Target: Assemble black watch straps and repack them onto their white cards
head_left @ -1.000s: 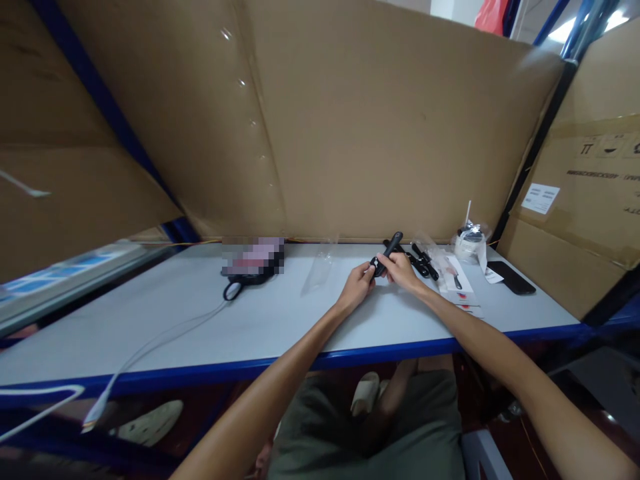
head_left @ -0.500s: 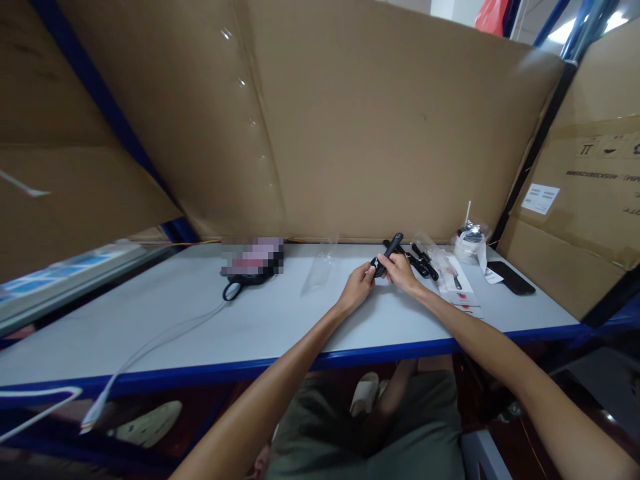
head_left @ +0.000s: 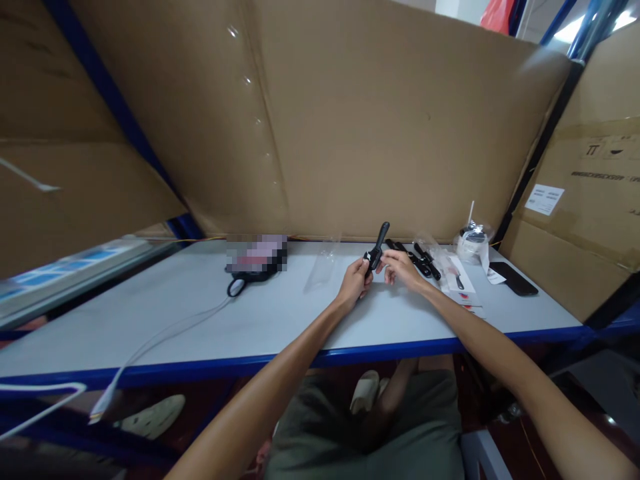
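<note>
My left hand is closed around the wider lower end of a black tool with a slim handle. The handle points up and away from me, and the exact kind of tool is unclear. Close beside its right side is my right hand, fingers apart and loosely bent. Whether a fingertip touches the tool I cannot tell. Several similar black tools lie on the table just beyond my right hand. Clear plastic wrapping and a printed card are to their right.
On the grey tabletop lie a clear plastic bag, a partly blurred dark device with a loop and a black phone. A plastic-wrapped white cup stands at the back right. Cardboard walls the back.
My right hand has let go of the tool and shifted slightly right. The tool now stands more upright in my left hand.
</note>
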The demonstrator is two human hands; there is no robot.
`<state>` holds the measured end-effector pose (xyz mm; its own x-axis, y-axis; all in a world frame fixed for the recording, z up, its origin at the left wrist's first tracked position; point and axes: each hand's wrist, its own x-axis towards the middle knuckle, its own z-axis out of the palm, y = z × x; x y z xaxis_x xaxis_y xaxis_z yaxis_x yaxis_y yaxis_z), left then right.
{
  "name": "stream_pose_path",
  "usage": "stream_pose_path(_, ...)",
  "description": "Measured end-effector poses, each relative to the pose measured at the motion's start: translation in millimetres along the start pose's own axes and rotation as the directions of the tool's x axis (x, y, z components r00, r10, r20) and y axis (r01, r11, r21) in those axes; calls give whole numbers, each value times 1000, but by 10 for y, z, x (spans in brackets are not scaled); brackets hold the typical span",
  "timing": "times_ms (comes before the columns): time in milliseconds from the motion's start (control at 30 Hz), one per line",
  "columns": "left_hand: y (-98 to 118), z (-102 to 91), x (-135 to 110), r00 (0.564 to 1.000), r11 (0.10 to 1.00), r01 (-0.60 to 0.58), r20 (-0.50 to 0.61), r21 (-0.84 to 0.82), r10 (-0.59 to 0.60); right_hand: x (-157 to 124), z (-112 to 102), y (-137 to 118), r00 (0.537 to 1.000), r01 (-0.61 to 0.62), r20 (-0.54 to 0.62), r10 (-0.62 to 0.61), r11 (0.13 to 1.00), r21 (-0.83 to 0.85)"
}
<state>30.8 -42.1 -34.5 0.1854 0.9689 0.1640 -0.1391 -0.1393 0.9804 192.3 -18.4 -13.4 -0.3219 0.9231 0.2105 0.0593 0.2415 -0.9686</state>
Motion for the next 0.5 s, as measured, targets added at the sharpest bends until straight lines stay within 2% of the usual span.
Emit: stream_pose_path(500, -13, 25, 6, 1000, 999, -13, -4, 33, 13, 23, 8, 42, 999, 25, -25, -27, 998, -62)
